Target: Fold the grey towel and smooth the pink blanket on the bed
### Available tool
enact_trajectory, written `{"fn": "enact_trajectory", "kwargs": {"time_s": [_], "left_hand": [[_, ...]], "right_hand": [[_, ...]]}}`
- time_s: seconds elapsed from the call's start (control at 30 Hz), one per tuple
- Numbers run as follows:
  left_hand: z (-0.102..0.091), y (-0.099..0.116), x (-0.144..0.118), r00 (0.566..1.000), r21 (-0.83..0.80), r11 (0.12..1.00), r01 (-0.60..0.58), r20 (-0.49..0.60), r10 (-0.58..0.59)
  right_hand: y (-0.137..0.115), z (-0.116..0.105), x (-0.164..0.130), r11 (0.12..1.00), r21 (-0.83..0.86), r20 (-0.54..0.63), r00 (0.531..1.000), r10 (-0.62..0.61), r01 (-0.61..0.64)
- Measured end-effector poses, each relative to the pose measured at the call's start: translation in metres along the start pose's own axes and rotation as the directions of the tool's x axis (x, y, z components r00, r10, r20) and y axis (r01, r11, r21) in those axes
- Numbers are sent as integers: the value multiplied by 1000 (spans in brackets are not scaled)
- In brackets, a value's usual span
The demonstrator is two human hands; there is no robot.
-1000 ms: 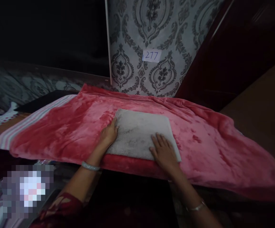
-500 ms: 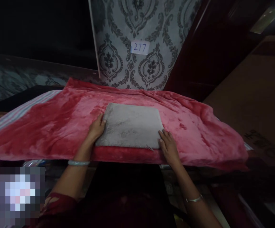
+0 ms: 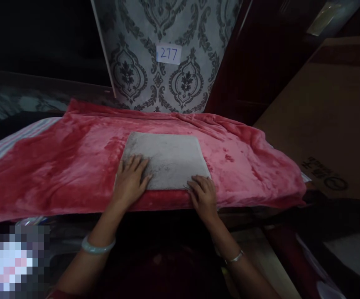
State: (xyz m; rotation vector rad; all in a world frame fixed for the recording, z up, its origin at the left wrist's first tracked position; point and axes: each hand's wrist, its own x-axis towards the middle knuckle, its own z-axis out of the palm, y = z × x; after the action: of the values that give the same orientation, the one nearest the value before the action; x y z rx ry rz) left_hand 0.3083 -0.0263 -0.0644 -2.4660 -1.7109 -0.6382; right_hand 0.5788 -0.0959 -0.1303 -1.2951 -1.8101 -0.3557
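Fingers of the left hand (image 3: 131, 179) are spread flat on the folded grey towel (image 3: 167, 160), those of the right hand (image 3: 203, 196) curled at its near edge; lying on the red blanket (image 3: 58, 166), it is judged soft, light, limp, best taken by both near corners

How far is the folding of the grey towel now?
Done: the grey towel lies as a flat square on the red blanket. In hand: the left hand presses its near left corner; the right hand touches its near right edge. Left: not visible.
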Motion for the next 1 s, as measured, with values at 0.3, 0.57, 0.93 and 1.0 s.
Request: {"fn": "enact_trajectory", "kwargs": {"time_s": [0.3,0.57,0.93,1.0], "left_hand": [[15,2,-4,999,29,1000,-8,41,7],[16,3,-5,1000,32,999,-11,16,10],[17,2,-5,1000,46,999,-19,16,18],[17,2,-5,1000,37,999,-16,13,16]], "right_hand": [[-4,-7,13,980,197,-26,999,44,-38],[-7,-7,33,973,137,136,976,168,-187],[1,-4,31,836,411,166,932,323,-364],[-2,-4,29,840,402,157,931,329,-365]]}}
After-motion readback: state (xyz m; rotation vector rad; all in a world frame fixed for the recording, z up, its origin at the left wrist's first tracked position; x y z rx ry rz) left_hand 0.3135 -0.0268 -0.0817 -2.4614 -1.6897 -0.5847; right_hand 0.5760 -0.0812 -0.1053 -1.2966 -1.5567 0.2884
